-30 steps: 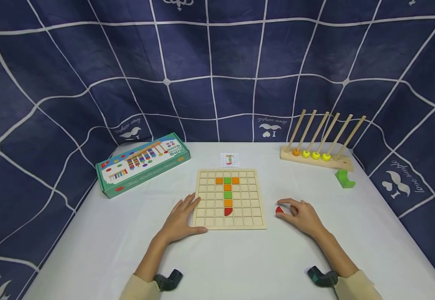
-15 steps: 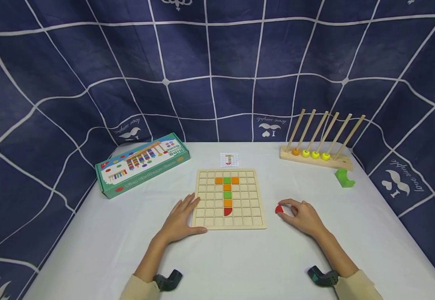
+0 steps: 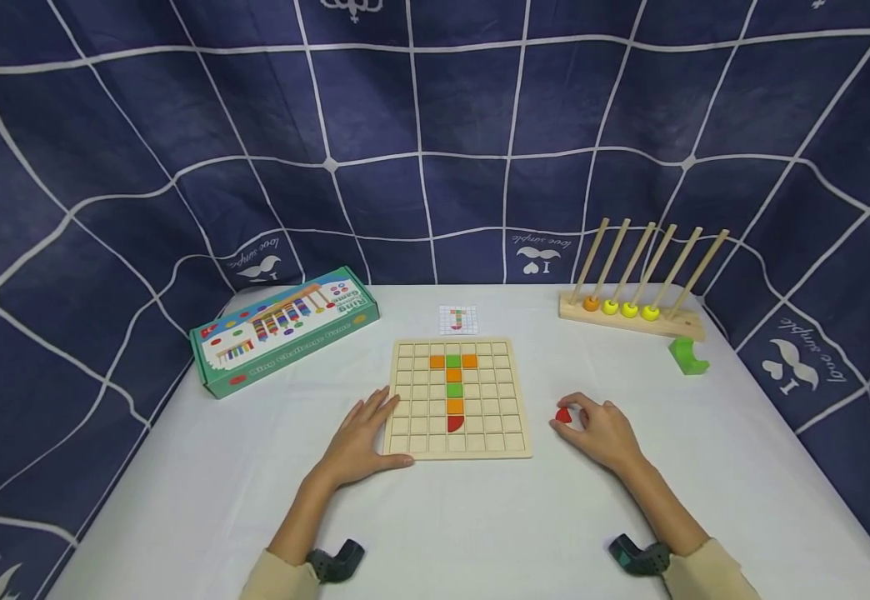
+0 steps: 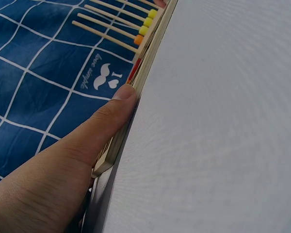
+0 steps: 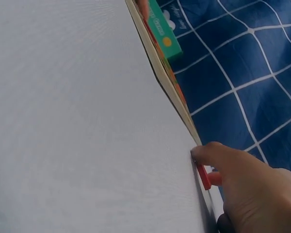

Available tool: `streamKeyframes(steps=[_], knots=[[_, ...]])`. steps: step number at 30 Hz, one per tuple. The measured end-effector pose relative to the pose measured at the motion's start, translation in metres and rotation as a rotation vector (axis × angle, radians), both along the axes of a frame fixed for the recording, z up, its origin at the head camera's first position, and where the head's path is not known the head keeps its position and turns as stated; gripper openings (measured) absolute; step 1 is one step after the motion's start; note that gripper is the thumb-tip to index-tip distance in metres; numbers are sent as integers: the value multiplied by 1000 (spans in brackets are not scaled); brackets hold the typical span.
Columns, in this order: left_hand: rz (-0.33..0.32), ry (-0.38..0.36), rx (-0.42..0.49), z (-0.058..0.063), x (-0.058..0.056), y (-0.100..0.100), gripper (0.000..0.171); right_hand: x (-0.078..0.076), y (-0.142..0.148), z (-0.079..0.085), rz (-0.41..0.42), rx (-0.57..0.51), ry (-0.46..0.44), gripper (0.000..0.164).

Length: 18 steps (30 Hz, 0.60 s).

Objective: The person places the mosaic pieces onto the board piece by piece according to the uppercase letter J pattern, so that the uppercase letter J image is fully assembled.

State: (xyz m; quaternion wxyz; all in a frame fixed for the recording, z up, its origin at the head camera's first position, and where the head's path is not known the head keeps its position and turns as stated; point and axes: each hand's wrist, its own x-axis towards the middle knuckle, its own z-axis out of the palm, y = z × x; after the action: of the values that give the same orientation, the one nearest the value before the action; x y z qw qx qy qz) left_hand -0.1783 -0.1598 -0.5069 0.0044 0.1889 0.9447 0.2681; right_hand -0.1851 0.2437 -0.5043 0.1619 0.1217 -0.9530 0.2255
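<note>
A wooden grid board [image 3: 491, 400] lies mid-table, with orange and green squares forming a T shape and a red quarter-round tile [image 3: 455, 423] at the foot of its stem. My left hand [image 3: 360, 437] rests at the board's left edge, fingers spread and thumb along the near corner; the left wrist view shows the thumb [image 4: 104, 119] against the board's side. To the right of the board, my right hand [image 3: 603, 433] pinches a small red tile [image 3: 563, 415] between thumb and forefinger. In the right wrist view that red tile [image 5: 203, 175] is held on its edge, close over the white tabletop.
Behind the board lies a small printed pattern card [image 3: 458, 320]. A green game box [image 3: 285, 329] sits at the back left. A wooden peg rack [image 3: 630, 318] with orange and yellow beads stands back right, a green curved piece [image 3: 688, 357] in front of it.
The red tile has turned between my right fingers, and that hand has shifted slightly. My left hand has stayed in place on the board.
</note>
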Motion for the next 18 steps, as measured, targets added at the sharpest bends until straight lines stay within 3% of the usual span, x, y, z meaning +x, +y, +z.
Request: streamKeyframes(steps=[8,18], knots=[[-3,-3,3,1,2,1,105,0,18,-1,-18,-22,-18,38],[1,-2,1,2,1,0,106,-5,26,-5,42,-110,-2,27]])
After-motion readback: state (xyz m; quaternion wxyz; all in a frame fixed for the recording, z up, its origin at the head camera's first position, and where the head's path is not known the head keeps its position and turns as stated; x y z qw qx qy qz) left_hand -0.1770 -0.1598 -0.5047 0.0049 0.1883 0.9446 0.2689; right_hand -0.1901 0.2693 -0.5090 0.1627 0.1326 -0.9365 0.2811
